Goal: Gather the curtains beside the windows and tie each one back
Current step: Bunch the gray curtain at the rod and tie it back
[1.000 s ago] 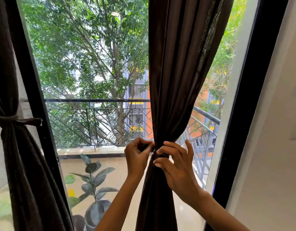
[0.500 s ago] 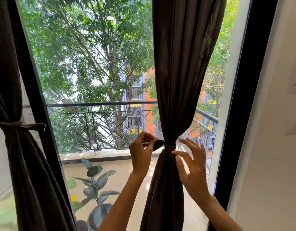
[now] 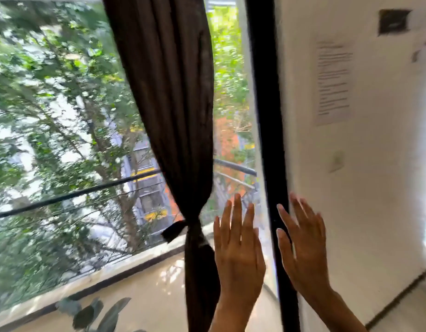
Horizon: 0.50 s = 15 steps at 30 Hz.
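Curtain (image 3: pixel 168 111) fabric is hanging gathered in front of the window (image 3: pixel 63 140), cinched by a tie (image 3: pixel 183 230) left of both raised hands. Left hand (image 3: pixel 238 255) is hovering just right of the curtain, fingers (image 3: pixel 237 212) straight and apart, holding nothing. Right hand (image 3: pixel 303 250) is spreading its fingers over the black frame (image 3: pixel 264 116) beside the white wall (image 3: pixel 374 188), blurred

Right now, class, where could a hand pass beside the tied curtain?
Free: the glass strip between the gathered dark brown curtain and the black window frame. Lower down it is crowded by the open left hand and right hand.
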Each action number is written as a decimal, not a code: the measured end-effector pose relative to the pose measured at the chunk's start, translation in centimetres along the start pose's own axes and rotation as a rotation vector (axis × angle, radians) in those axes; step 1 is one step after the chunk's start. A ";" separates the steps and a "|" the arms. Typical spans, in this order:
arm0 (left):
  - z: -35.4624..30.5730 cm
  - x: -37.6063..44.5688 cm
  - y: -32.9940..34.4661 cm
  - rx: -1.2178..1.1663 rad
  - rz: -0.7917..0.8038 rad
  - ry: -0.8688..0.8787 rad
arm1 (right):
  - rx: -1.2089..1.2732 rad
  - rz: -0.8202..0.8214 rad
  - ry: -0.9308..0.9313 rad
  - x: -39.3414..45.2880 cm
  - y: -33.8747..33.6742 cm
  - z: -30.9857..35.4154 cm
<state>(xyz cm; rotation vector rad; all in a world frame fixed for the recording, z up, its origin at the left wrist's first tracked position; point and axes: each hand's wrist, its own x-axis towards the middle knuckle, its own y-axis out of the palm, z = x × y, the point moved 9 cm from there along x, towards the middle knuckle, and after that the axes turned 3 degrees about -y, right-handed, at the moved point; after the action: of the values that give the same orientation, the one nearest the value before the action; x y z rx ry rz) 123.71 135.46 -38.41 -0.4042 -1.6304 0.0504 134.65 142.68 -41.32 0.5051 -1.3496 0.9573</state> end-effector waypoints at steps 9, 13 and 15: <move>-15.1 1.4 17.2 -0.119 0.180 0.024 | -0.371 -0.022 0.093 0.9 -11.8 -19.3; -23.3 2.1 25.1 -0.195 0.222 -0.021 | -0.461 -0.020 0.118 2.2 -18.9 -29.3; -28.0 2.7 29.0 -0.229 0.230 -0.040 | -0.509 -0.002 0.095 2.9 -22.1 -34.0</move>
<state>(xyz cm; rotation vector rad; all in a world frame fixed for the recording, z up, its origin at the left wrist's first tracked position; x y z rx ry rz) 157.51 157.57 -40.69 -0.7706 -1.6276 0.0450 172.15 158.21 -40.57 0.0722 -1.4400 0.5935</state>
